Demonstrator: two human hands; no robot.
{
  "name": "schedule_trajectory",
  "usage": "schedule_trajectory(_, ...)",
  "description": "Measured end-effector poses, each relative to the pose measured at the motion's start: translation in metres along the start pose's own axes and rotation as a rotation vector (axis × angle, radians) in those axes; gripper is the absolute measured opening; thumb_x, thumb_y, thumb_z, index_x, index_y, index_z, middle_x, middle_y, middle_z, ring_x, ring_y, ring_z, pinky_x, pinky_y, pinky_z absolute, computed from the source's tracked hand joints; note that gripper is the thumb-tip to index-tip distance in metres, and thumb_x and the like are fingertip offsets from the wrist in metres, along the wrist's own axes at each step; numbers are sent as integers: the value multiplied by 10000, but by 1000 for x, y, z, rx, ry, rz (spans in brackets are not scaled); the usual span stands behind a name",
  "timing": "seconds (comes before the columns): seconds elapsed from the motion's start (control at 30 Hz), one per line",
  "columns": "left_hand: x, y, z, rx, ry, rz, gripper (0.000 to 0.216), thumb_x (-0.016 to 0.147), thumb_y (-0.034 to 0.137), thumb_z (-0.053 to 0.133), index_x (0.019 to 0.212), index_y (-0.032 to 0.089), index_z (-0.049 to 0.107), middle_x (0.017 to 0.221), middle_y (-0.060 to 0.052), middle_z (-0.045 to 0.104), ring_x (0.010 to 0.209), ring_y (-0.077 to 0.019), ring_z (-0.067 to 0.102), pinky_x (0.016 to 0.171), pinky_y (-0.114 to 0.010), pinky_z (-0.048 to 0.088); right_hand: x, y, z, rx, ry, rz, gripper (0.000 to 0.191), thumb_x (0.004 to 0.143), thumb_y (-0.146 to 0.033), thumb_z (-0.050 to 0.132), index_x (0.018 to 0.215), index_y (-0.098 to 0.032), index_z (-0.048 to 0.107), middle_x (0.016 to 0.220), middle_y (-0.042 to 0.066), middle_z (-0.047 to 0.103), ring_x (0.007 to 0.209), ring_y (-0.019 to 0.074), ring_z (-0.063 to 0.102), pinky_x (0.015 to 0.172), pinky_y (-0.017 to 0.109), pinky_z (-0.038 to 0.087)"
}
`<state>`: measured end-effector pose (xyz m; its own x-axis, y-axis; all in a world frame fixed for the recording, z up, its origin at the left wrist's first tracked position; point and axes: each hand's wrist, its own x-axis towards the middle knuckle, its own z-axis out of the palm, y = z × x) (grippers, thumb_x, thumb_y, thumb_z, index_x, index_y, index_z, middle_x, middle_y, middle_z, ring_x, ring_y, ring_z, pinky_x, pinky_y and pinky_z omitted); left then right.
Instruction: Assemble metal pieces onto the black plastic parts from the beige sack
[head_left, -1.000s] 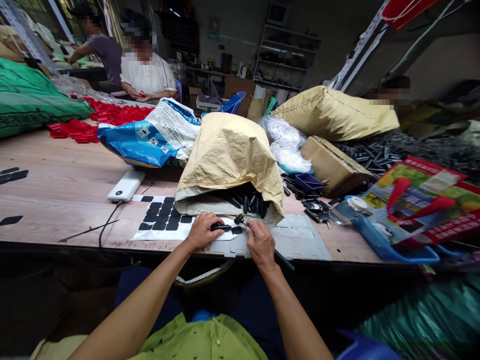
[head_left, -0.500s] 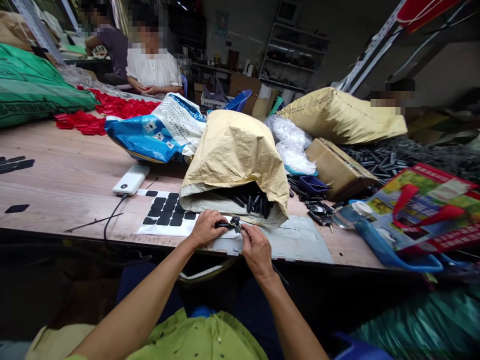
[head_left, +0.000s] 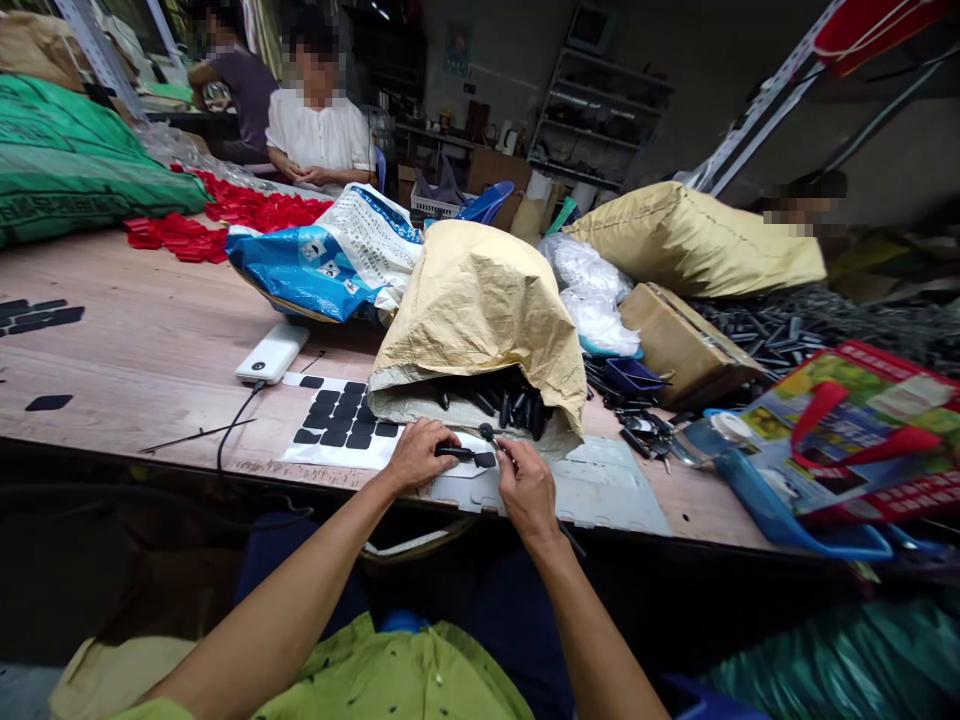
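Note:
My left hand (head_left: pixel 417 455) is closed round a slim black plastic piece (head_left: pixel 459 453), which points right and ends in a dark, flat, squarish tip. In a pinch, my right hand (head_left: pixel 527 487) holds a small tool with a round black end (head_left: pixel 487 432), raised just beside that tip. Both hands are low over the table's front edge, above a white sheet. Right behind them a tan woven sack (head_left: pixel 480 300) lies with its mouth towards me, and several black pieces (head_left: pixel 517 405) show inside. Left of my left hand is a white sheet with rows of black rounded-square stickers (head_left: pixel 345 415).
A white power bank (head_left: pixel 271 353) with a black cable lies left of the stickers. Behind stand a blue-and-white bag (head_left: pixel 322 255) and red pieces (head_left: pixel 180 238). To the right are a cardboard box (head_left: pixel 679 345), a clear jar (head_left: pixel 712 438) and a colourful bag (head_left: pixel 855 430). Other people sit further back.
The round-ended tool in my right hand has moved slightly up and away from the black piece, and the piece's flat tip now shows. The whole view has shifted a little.

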<state>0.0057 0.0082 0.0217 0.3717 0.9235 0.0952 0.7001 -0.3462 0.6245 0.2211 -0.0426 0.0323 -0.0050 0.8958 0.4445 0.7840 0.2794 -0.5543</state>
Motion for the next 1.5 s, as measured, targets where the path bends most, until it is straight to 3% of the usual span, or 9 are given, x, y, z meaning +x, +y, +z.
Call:
schedule_trajectory(0.27, 0, -5, 0, -72, 11, -2, 180, 877, 337, 669, 1023, 282, 759, 1025, -4, 729, 1053, -227, 572, 932, -367, 381, -11, 40, 2, -257, 42, -82, 241, 958, -209, 512, 1097, -226, 708, 952, 59, 673, 929, 230, 568, 857, 338, 444)
schedule_trajectory(0.6, 2, -7, 1, -11, -17, -23, 406, 1040, 415, 379, 964, 255, 744, 1026, -22, 724, 1016, -213, 558, 912, -365, 382, -16, 36, 6, -326, 91, -112, 243, 986, -217, 491, 1135, -224, 683, 951, 66, 642, 922, 234, 529, 839, 343, 408)
schedule_trajectory(1.5, 3, -10, 5, 14, 29, 8, 453, 1072, 376, 289, 857, 206, 650, 960, -30, 689, 943, -208, 534, 856, -364, 359, -18, 35, 7, -366, 95, -85, 229, 970, -210, 531, 1142, -219, 683, 960, 59, 648, 911, 225, 527, 837, 331, 409)
